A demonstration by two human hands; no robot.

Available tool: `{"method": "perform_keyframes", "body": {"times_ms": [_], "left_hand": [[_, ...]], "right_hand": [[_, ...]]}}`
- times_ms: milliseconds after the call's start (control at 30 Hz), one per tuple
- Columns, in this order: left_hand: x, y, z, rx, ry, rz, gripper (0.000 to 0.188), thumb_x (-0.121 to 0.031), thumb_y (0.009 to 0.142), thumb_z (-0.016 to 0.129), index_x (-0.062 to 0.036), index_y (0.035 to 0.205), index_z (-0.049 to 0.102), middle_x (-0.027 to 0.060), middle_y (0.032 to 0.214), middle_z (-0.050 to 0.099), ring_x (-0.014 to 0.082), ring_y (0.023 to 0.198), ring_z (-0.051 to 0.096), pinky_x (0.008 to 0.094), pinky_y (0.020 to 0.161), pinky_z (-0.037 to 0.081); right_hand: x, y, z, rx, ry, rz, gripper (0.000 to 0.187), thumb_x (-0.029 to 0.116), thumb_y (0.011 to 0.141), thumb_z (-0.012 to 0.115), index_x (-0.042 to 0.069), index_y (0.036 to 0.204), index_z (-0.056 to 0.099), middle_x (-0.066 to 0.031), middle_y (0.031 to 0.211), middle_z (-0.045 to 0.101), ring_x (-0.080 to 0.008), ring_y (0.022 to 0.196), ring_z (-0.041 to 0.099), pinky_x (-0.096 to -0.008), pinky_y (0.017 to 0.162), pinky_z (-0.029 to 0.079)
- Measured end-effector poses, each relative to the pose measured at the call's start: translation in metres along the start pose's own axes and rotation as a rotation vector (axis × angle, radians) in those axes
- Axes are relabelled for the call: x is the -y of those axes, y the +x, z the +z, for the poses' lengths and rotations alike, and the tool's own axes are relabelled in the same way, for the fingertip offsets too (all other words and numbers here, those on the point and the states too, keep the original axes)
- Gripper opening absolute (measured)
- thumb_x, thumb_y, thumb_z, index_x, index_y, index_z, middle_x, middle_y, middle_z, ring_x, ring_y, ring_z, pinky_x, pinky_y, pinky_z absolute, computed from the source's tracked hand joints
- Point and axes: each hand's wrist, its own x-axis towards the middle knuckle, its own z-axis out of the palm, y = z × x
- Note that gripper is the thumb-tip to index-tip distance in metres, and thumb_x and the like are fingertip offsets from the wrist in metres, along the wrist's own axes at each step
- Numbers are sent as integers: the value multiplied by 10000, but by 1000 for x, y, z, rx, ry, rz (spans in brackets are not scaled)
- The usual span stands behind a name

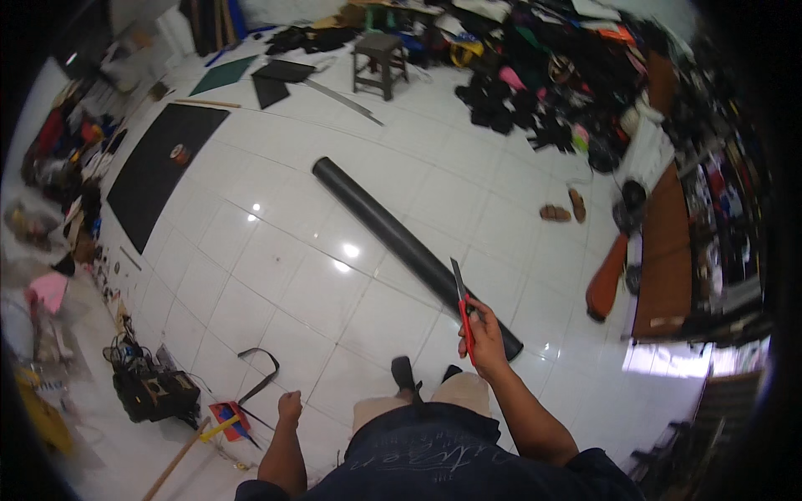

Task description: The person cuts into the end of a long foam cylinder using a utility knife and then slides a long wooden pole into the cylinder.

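Note:
My right hand [486, 336] is closed around the red handle of a utility knife [465, 321], its blade out and pointing up and away from me. Behind the knife, a long black roll of sheet material [380, 221] lies diagonally on the white tiled floor. Its near end is partly covered by my right hand. My left hand [289, 407] hangs at the lower left, curled into a fist with nothing visible in it. Nearest to it is a dark curved strap [266, 380] on the floor.
A flat black sheet [163, 167] bearing a small spool [179, 154] lies at the left. A grey stool [380, 63] stands at the far side, near a heap of dark scraps [510, 83]. Brown sandals [555, 214] lie right; a black machine [154, 388] sits lower left.

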Motion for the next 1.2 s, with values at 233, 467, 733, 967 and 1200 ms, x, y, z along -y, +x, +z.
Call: {"method": "perform_keyframes", "body": {"times_ms": [233,467,733,967,1200], "left_hand": [[3,30,5,108,-132,-154,342,-319,852,584,-6,987,601,74,751,578,183,598,543,348,513,434],[-79,69,18,239,-166,-282,389,-353,850,596,-16,1045,592,77,909,606,196,773,583,345,637,456],[-172,139,-55,-88,-536,-295,408,-338,852,588,15,1053,617,98,905,636,186,745,599,309,591,459],[-198,254,-75,166,-198,-462,307,-242,869,544,-31,1078,623,158,864,635,255,751,635,397,622,515],[-291,416,-195,-114,-28,-44,383,-317,854,557,0,1045,652,192,913,661,296,875,639,421,798,488]], "right_hand": [[29,84,59,373,53,172,333,166,982,417,72,1296,360,-156,1205,532,-232,758,629,-362,642,559],[25,207,146,225,-393,118,352,198,960,510,49,1263,412,-102,953,606,-125,568,574,-254,449,467],[75,368,321,178,-476,-134,403,202,902,611,79,1203,373,-103,861,607,-108,446,512,-243,363,406],[112,452,430,196,-511,-205,329,279,958,511,61,1202,476,-121,970,603,-111,601,553,-234,423,462],[129,493,476,-106,-412,-225,296,241,949,538,21,1121,441,-96,866,565,-102,584,532,-233,403,445]]}}
